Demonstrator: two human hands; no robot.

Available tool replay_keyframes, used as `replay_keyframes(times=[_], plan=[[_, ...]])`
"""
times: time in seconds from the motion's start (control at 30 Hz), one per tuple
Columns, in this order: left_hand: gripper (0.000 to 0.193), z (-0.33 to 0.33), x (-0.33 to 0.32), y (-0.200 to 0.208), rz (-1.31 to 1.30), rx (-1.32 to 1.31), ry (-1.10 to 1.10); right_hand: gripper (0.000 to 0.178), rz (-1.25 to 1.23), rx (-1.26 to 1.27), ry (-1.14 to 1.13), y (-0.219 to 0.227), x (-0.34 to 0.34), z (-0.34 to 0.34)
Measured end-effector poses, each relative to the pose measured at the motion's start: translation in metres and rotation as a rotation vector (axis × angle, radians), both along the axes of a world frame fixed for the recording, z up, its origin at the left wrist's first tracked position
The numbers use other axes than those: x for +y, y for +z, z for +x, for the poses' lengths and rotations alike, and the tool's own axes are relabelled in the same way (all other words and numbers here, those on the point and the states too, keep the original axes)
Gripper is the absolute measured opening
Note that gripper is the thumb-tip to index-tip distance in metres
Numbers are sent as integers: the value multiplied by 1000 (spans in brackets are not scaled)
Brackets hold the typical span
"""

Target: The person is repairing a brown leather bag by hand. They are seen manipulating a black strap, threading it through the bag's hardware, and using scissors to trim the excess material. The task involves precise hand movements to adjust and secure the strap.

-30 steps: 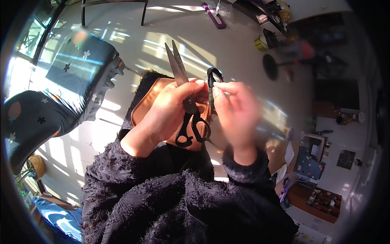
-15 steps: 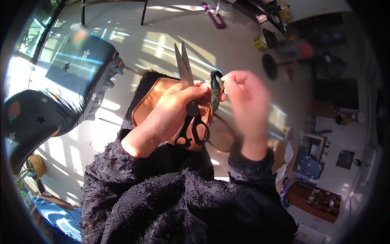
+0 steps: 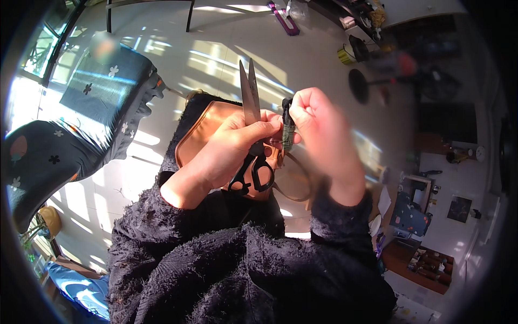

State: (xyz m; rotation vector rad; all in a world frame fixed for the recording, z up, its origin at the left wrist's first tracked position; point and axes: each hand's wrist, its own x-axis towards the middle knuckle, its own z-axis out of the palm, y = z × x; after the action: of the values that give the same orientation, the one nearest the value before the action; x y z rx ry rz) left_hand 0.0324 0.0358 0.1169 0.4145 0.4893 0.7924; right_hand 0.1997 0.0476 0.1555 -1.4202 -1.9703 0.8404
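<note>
My left hand is closed around black-handled scissors. Their blades point away from me, slightly parted, and the black finger loops hang below the palm. The same hand's fingertips pinch a small band wrapped in dark green, with a black upper end. Right beside that black end is my right hand, fingers curled together and partly blurred; what they pinch is hidden. Under both hands a tan leather bag lies on my lap, its thin strap looping out to the right.
A sofa under a grey-green patterned cover stands to the left on the sunlit tiled floor. At the lower left lies a blue shiny bag. A dark fan-like stand and a yellow-black bin are at the upper right.
My right hand has turned and closed against the band's black end, hiding the loop seen before. The scissors' blades have swung slightly to the right.
</note>
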Motion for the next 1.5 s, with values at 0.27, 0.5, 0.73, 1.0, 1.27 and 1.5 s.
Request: replay_keyframes(times=[0.27,0.5,0.73,1.0,1.27,1.5], plan=[[18,-1,0,-1,-11,8,-15,6,-69,163,-40,16,-5,-9],[17,-1,-1,-5,-5,2,-20,8,37,31,27,6,-5,-5],[20,-2,2,-11,56,8,-38,11,-101,150,-95,5,-1,-16],[21,-3,-1,-6,34,33,-5,12,-90,289,-162,-3,6,-10],[22,-4,1,-2,55,35,-5,10,-6,270,-142,4,-1,-2],[21,-5,2,1,41,38,-14,10,-51,310,-178,3,-7,4]])
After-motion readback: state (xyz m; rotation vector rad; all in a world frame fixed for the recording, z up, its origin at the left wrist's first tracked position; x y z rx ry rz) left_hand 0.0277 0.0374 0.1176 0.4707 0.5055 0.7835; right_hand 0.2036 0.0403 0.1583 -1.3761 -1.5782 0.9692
